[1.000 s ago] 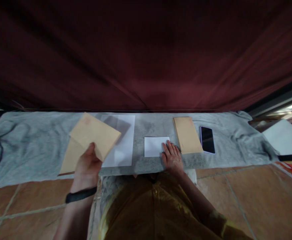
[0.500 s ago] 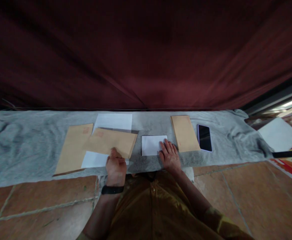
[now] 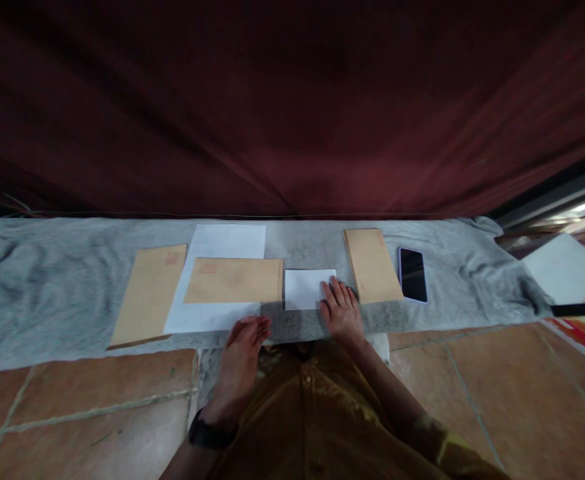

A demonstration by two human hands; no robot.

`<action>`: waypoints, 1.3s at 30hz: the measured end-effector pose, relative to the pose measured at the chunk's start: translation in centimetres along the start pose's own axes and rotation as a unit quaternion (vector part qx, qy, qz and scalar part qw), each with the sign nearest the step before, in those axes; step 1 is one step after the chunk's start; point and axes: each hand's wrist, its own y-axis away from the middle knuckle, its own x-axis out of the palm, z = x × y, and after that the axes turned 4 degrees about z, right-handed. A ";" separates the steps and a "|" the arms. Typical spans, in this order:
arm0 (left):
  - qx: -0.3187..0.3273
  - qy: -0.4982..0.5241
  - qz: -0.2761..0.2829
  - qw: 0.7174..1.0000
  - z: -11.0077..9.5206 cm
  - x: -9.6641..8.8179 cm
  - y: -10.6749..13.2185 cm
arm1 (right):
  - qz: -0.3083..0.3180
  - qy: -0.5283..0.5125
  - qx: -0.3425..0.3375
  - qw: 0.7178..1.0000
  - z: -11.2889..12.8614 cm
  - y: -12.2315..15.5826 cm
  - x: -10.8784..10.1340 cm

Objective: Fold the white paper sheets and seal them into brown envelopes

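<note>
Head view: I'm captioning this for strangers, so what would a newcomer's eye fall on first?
Probably the dark red cloth filling the upper half. Below it, a brown envelope lies across the large white sheet, above the left hand. The right hand rests on the small white paper's right end.

A long grey cloth [image 3: 309,240] forms the surface, rumpled at both ends. Along it, left to right, lie a slanted brown envelope [image 3: 149,293], a white sheet [image 3: 229,241] meeting its side, a small paper [image 3: 302,290], a brown stack [image 3: 373,267] and a phone [image 3: 413,275]. A second envelope [image 3: 235,280] lies crosswise over the sheet, its right end reaching past the sheet's edge.
</note>
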 end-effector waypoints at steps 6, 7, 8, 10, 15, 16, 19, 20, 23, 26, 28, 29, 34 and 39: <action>0.254 -0.450 0.192 0.834 2.8 4.1 0.3 | 0.011 -0.023 0.010 1.000 0.3 -0.2 -0.4; 0.281 -0.503 0.207 0.790 3.4 5.0 -0.2 | 0.017 -0.030 0.007 0.999 0.4 -0.3 -0.5; 0.302 -0.550 0.217 0.748 4.0 5.8 -0.7 | 0.023 -0.038 0.002 0.999 0.5 -0.5 -0.6; 0.328 -0.623 0.217 0.677 5.0 6.9 -1.7 | 0.033 -0.056 -0.017 0.998 0.6 -0.8 -0.8; 0.367 -0.700 0.194 0.582 6.5 6.4 -2.6 | 0.060 -0.113 -0.100 0.987 0.8 -1.5 -0.7; 0.375 -0.708 0.190 0.568 6.7 6.1 -2.5 | 0.066 -0.121 -0.117 0.984 0.7 -1.4 -0.7; 0.390 -0.728 0.187 0.532 6.9 5.1 -2.2 | 0.078 -0.125 -0.142 0.979 0.6 -1.0 -0.5; 0.393 -0.732 0.187 0.523 6.9 4.8 -2.0 | 0.081 -0.122 -0.143 0.979 0.6 -0.8 -0.5; 0.396 -0.742 0.189 0.508 6.8 4.4 -1.9 | 0.085 -0.105 -0.140 0.981 0.3 -0.1 -0.8; 0.393 -0.748 0.192 0.500 6.5 4.1 -1.9 | 0.090 -0.085 -0.145 0.982 -0.2 0.4 -1.2; 0.391 -0.751 0.195 0.495 6.3 3.9 -1.9 | 0.091 -0.075 -0.146 0.982 -0.5 0.8 -1.4; 0.390 -0.752 0.197 0.494 6.2 3.8 -1.8 | 0.090 -0.072 -0.143 0.983 -0.7 1.0 -1.5; 0.383 -0.752 0.197 0.499 6.0 3.1 -1.7 | 0.088 -0.064 -0.121 0.987 -1.5 2.1 -1.6; 0.381 -0.747 0.203 0.505 6.0 2.7 -1.6 | 0.082 -0.080 -0.109 0.987 -1.8 1.8 -2.2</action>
